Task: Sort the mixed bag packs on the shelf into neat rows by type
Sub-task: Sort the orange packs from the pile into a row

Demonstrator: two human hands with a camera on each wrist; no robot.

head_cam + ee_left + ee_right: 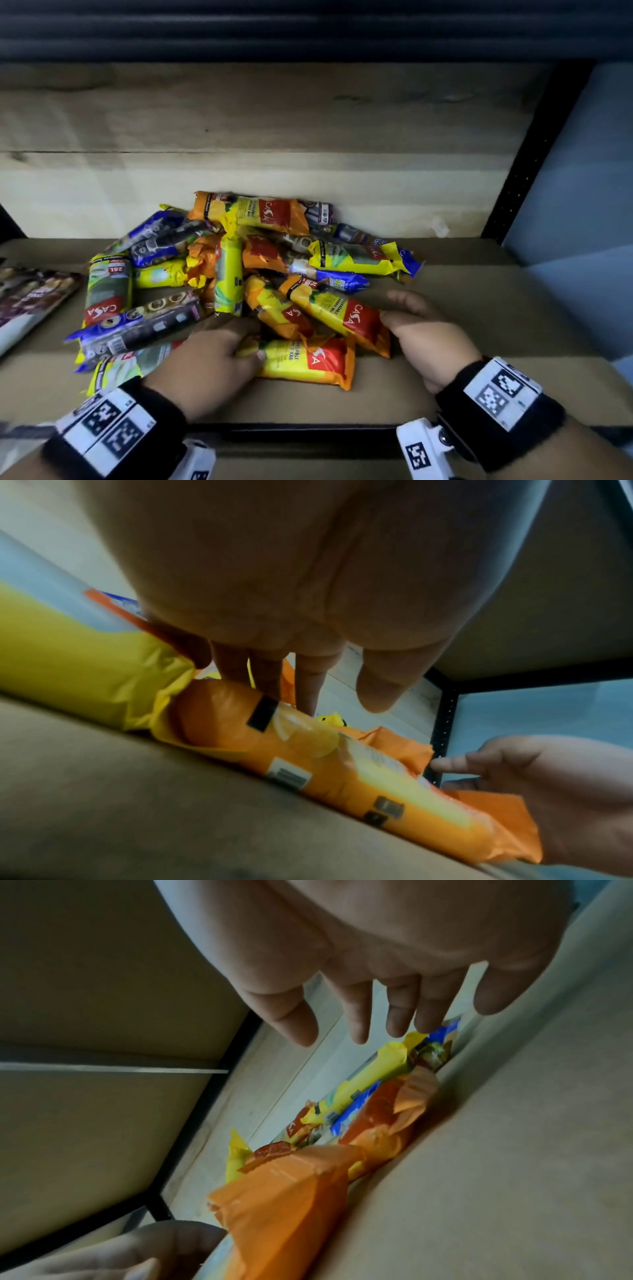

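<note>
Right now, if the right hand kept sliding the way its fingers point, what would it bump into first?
Most likely the orange-and-yellow pack lying slantwise at the near right of the pile; the right hand has its fingers straight and aimed at the pack's red end, apparently just short of touching. Depth is hard to judge.

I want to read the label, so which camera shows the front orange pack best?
The head view: the front orange pack lies label up. The left wrist view shows only its barcode side; the right wrist view shows a crumpled end.
</note>
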